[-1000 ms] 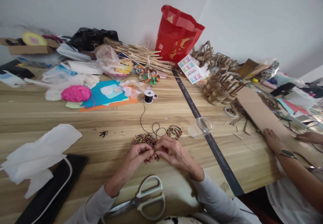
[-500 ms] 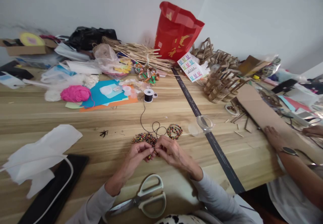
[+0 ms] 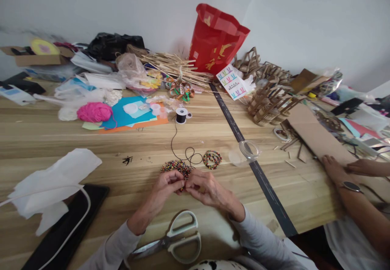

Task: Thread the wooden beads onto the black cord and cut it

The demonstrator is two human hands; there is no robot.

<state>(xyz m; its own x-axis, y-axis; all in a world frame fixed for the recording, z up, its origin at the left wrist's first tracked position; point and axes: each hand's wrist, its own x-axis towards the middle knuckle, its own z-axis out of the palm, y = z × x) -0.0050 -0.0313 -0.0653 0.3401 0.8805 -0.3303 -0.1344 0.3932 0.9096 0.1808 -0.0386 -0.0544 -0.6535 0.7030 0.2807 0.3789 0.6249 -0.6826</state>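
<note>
My left hand [image 3: 165,185] is closed in a pinch above the near edge of a pile of small multicoloured beads [image 3: 174,166]. Its fingertips meet those of my right hand [image 3: 207,186], also pinched; whatever lies between them is too small to make out. A thin black cord [image 3: 173,145] runs from a white spool [image 3: 181,116], loops on the table and passes behind my right fingers. To the right of the beads lies a coiled beaded bracelet [image 3: 212,159]. Scissors with pale handles [image 3: 185,237] rest between my forearms, blades pointing left.
A clear plastic ring-shaped container [image 3: 249,150] sits on the right, by a dark strip [image 3: 271,199]. Pink yarn [image 3: 94,112], a red bag [image 3: 217,38] and small woven baskets [image 3: 268,107] stand farther back. A co-worker's hands [image 3: 333,168] press on cardboard [image 3: 307,128].
The view has shifted slightly. My hands stay pinched together by the beads, with my right fingers slightly changed. The co-worker's far hand has moved left onto the cardboard.
</note>
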